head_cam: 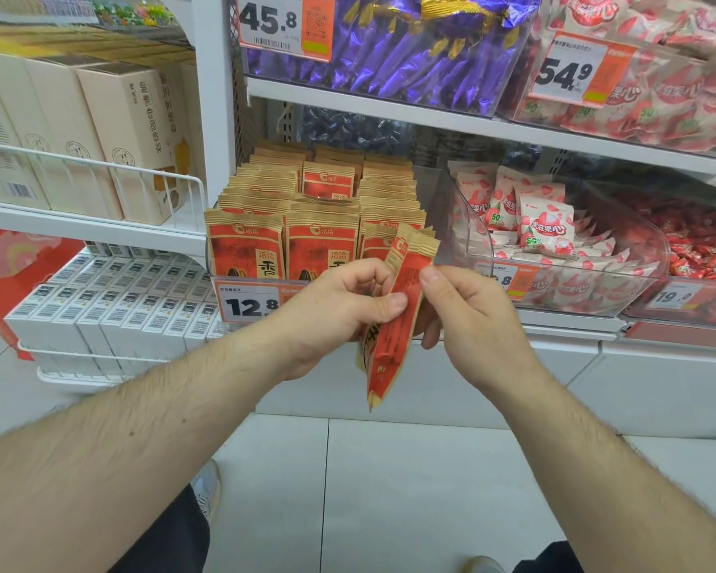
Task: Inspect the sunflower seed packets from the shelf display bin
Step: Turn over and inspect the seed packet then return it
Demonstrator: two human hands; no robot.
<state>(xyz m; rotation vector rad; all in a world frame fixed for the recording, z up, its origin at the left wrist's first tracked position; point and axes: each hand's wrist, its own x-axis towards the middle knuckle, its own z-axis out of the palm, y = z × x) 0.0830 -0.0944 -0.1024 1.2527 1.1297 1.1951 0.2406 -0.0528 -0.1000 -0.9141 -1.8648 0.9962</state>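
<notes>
Several red and tan sunflower seed packets are held edge-on in front of the shelf, just below the display bin. My left hand grips the bundle from the left, thumb pressed on the front packet. My right hand holds it from the right, with the thumb at a packet's upper edge and fingers curled behind. The clear bin behind holds three rows of upright seed packets, with a 12.8 price tag on its front.
To the right stands a clear bin of pink-and-white candy bags, with red candies beyond. Purple wrapped sweets fill the shelf above. Beige boxes and white boxes sit on wire-railed shelves at left. The floor is pale tile.
</notes>
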